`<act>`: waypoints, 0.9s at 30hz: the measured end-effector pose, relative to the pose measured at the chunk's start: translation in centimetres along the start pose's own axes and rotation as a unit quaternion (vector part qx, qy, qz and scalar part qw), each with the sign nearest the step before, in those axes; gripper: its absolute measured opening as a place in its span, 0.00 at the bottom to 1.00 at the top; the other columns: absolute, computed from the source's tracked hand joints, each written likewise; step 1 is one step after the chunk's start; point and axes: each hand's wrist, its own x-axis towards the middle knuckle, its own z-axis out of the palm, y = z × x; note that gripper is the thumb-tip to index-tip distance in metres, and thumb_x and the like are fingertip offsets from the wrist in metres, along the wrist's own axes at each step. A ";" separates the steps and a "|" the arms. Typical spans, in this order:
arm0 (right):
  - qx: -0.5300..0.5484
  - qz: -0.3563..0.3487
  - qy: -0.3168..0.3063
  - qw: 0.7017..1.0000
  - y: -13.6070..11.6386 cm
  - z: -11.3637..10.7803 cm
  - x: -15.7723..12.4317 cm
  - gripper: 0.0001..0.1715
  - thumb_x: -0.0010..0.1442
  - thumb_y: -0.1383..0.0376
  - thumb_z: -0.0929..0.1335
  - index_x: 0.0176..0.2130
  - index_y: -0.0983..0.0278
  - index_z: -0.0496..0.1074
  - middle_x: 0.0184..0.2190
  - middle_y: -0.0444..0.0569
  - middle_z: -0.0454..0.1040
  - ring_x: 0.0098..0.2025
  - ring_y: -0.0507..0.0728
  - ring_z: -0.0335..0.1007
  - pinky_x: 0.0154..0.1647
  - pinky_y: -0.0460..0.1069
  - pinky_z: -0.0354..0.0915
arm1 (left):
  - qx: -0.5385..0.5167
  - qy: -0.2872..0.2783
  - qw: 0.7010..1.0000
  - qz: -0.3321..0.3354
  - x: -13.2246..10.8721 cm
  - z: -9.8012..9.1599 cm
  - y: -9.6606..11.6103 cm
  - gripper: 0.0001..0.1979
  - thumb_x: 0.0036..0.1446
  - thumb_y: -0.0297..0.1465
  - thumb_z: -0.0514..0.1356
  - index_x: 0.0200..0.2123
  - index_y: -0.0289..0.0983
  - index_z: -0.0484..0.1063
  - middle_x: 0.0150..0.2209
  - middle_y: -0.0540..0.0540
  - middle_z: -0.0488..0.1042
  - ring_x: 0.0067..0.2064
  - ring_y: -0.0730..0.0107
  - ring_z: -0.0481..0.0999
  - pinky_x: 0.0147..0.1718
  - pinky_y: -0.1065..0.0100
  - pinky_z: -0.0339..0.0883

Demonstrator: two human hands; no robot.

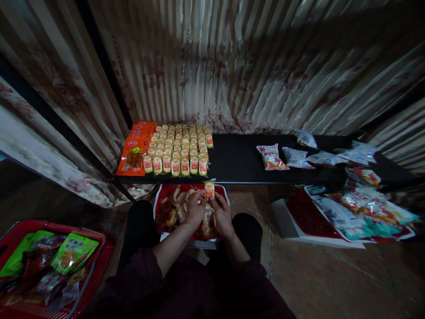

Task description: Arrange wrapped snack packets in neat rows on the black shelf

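Observation:
Between my two hands is a small wrapped snack cake [209, 191], yellow with a red and white label, held upright over a red basket [226, 190]. My left hand [196, 208] grips its left side with the fingers closed. On the other side, my right hand [222, 214] pinches it. Inside the basket lie loose wrapped cakes [178, 205], partly hidden by my hands. Just beyond, rows of the same wrapped cakes [175, 165] stand on a black shelf [233, 158]. Orange snack packets [134, 150] lie along the rows' left side.
Several white and red snack bags [271, 158] lie on the shelf's right part. A red and white basket [301, 218] heaped with bags stands on the floor at right. At lower left is a red shopping basket [57, 226] with green pouches [75, 252]. A curtain [216, 62] hangs behind.

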 end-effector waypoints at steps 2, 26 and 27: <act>-0.010 -0.009 0.007 1.000 -0.4 -0.2 0.3 0.27 0.49 0.52 0.72 0.47 0.61 0.74 0.45 0.51 0.78 0.46 0.61 0.74 0.50 0.57 0.68 | 0.003 -0.004 1.000 0.008 0.2 0.3 0.2 0.20 0.49 0.15 0.53 0.42 0.35 0.76 0.45 0.42 0.76 0.43 0.69 0.75 0.49 0.63 0.68; -0.089 -0.086 0.028 0.992 -3.8 -0.7 6.6 0.25 0.51 0.51 0.69 0.45 0.62 0.73 0.44 0.51 0.78 0.45 0.61 0.73 0.51 0.57 0.66 | -0.047 -0.058 0.997 0.023 4.3 3.5 2.2 0.23 0.50 0.17 0.53 0.47 0.39 0.75 0.50 0.45 0.76 0.54 0.65 0.72 0.58 0.59 0.61; -0.095 -0.086 0.028 0.991 -3.8 -0.8 7.0 0.25 0.51 0.51 0.69 0.45 0.62 0.73 0.44 0.51 0.77 0.45 0.61 0.72 0.51 0.57 0.66 | -0.040 -0.055 0.997 0.025 4.5 3.7 2.3 0.23 0.50 0.17 0.53 0.47 0.39 0.75 0.51 0.44 0.75 0.54 0.66 0.72 0.58 0.59 0.61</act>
